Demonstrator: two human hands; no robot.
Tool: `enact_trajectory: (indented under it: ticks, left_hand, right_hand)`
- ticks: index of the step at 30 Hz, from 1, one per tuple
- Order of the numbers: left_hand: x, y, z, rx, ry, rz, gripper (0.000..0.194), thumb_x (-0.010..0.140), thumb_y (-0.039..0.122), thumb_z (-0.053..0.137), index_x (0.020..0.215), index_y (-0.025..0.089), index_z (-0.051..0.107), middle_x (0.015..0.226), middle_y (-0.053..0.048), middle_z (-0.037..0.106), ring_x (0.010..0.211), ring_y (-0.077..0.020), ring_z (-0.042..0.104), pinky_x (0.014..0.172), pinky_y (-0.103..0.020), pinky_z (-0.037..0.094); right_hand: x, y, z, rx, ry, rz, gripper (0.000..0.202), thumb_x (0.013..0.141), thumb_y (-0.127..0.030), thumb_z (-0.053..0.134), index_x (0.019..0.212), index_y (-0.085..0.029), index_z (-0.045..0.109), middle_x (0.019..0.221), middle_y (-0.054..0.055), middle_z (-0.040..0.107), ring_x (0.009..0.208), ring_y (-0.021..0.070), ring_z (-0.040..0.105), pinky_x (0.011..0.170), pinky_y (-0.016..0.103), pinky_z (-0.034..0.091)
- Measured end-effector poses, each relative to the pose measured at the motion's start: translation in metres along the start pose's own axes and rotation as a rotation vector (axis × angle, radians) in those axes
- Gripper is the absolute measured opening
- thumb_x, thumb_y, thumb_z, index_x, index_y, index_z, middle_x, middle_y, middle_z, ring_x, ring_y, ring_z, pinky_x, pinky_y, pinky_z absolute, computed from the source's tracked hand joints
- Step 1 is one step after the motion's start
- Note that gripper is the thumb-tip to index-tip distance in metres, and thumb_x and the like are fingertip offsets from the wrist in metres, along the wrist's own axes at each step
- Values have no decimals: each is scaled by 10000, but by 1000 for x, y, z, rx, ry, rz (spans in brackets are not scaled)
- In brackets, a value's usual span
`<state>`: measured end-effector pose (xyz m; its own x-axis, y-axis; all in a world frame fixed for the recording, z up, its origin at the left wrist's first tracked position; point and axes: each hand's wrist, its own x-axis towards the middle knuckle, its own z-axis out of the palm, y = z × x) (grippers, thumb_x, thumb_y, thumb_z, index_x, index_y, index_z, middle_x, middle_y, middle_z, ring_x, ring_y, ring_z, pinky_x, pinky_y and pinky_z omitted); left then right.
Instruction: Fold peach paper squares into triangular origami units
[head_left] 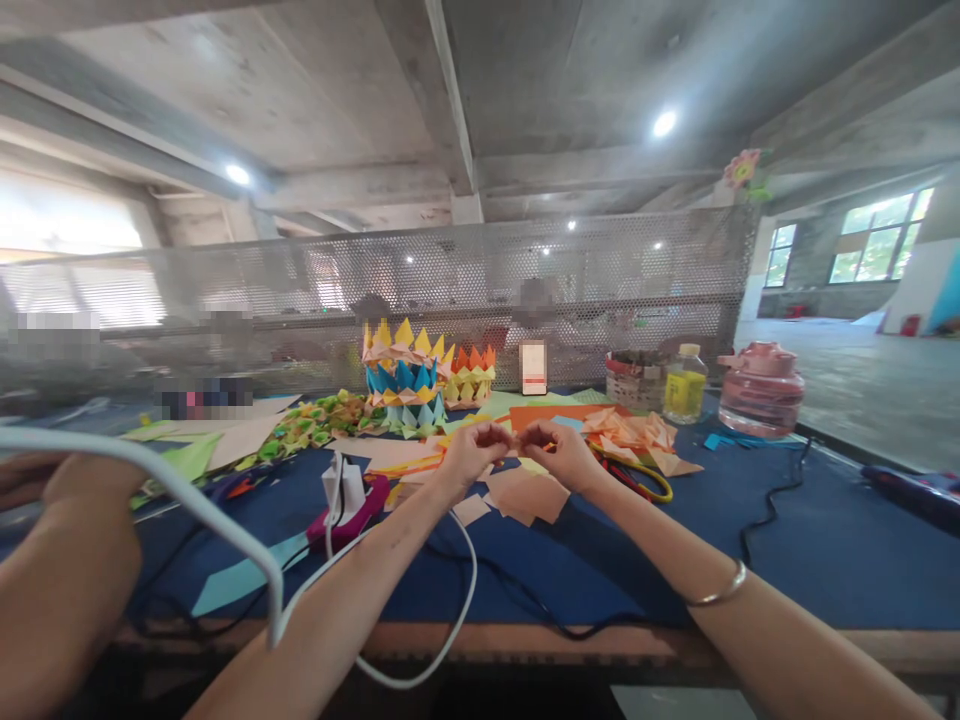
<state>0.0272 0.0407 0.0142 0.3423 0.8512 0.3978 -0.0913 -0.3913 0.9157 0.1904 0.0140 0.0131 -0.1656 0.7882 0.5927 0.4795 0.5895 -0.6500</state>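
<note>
Head view: a small pale peach paper piece [516, 444] is pinched between the fingers of the left hand [474, 458] and the right hand [564, 456], thumbs and index fingers nearly meeting around it; its outline is mostly hidden, so whether a crease is being formed cannot be told. Flat peach paper pieces with angular edges [529, 495] are spread on the dark blue bench [675, 560] just below the fingers. Folded light orange paper pieces [634, 432] are heaped to their right, beside a yellow loop-shaped handle [660, 488]. Pointed paper crowns in blue, yellow and peach [405, 385] are stood beyond the fingers and to their left, and a lit upright phone-like screen [533, 368] is set straight beyond them.

For such small paper, edges are best aligned before any pressure is applied, with one side steadied by the left fingertips and the other worked by the right. Light, even pressure is judged safer than a hard pinch, by which thin paper could be crumpled or skewed. Slack should be allowed in the white cable [472, 575] looped below the left forearm, so that the fingers are not tugged
</note>
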Motion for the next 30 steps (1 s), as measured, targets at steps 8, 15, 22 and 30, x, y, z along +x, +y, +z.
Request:
enact_trajectory:
  ticks: [8, 15, 22, 30]
  left_hand:
    - [-2, 1, -1, -132, 14, -166, 150, 526, 174, 686, 659, 132, 631, 618, -4, 613, 542, -88, 541, 544, -208, 441]
    - [-2, 1, -1, -205, 10, -226, 161, 518, 151, 698, 663, 130, 630, 645, -21, 623, 576, -100, 561, 591, -228, 450]
    - [-2, 1, -3, -229, -80, -177, 237, 552, 242, 753, 719, 115, 643, 696, -33, 620, 620, -98, 564, 633, -229, 444]
    - [-1, 1, 0, -174, -21, -137, 306, 488, 249, 798, 691, 107, 618, 627, -1, 606, 544, -74, 534, 567, -208, 425]
  right_hand:
    - [0, -1, 1, 105, -14, 59, 148, 711, -235, 544, 779, -152, 646, 721, 25, 669, 612, 110, 583, 552, 211, 444]
    - [-1, -5, 0, 69, -1, 98, 164, 695, -228, 545, 740, -153, 682, 646, 19, 659, 535, 100, 542, 500, 202, 419]
    - [-1, -4, -1, 45, 15, 77, 183, 693, -225, 533, 760, -151, 687, 689, 33, 676, 575, 120, 570, 529, 219, 433]
    - [0, -5, 3, 100, -1, 82, 192, 706, -251, 557, 844, -142, 632, 746, 43, 667, 611, 125, 578, 569, 237, 443]
